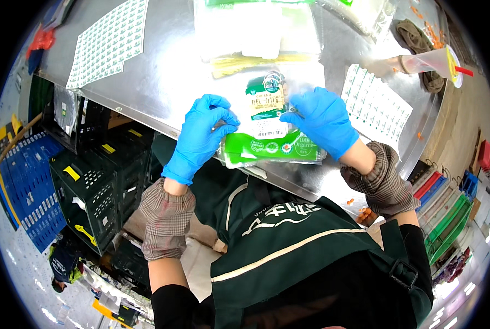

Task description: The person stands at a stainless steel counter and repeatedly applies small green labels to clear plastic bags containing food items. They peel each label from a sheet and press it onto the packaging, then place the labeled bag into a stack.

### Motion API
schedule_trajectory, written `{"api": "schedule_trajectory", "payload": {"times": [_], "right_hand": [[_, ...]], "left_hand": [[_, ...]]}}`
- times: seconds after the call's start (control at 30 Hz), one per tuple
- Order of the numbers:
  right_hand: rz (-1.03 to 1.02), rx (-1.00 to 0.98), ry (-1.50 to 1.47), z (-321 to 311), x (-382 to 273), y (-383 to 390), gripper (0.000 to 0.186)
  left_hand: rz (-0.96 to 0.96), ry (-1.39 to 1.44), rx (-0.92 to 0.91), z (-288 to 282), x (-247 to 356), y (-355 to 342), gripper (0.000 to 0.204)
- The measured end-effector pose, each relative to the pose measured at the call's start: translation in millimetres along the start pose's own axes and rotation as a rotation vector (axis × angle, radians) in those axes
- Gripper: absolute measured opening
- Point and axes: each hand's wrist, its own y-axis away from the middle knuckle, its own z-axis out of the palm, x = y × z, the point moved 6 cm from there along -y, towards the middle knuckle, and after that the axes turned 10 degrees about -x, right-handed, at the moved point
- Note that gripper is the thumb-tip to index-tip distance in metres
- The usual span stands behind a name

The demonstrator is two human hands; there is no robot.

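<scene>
A clear plastic packing bag with a green printed band (239, 149) lies flat on the metal table in front of me. On its upper middle is a green and cream label (265, 101) with a small barcode label (270, 130) below it. My left hand (204, 129), in a blue glove, pinches at the bag's left edge with thumb and fingertips together. Over the bag's right side is my right hand (323, 120), also blue-gloved, its thumb toward the label. Its fingertips are smeared by motion, and whether they grip anything does not show.
Sticker sheets lie left (110, 44) and right (375, 107) on the metal table (162, 71). More clear bags (223, 33) are stacked beyond. A cup with a red straw (428, 61) and a brown cloth (412, 35) are far right. Dark crates (86, 183) stand lower left.
</scene>
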Motion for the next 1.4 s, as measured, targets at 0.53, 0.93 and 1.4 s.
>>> {"api": "schedule_trajectory", "payload": {"times": [0.53,0.93,1.4], "right_hand": [[0.052,-0.096,-0.004,-2,-7,-1,0.028],[0.227,0.255,0.09,-96,166,87,0.027],[0.283,-0.072,-0.696,-116,186,123,0.016]], "left_hand": [[-0.011,-0.006,0.053,-3,-2,4,0.02],[-0.236,0.341,0.053,-26,-30,-11,0.019],[-0.173,0.94,-0.095,106,138,-182,0.027]]}}
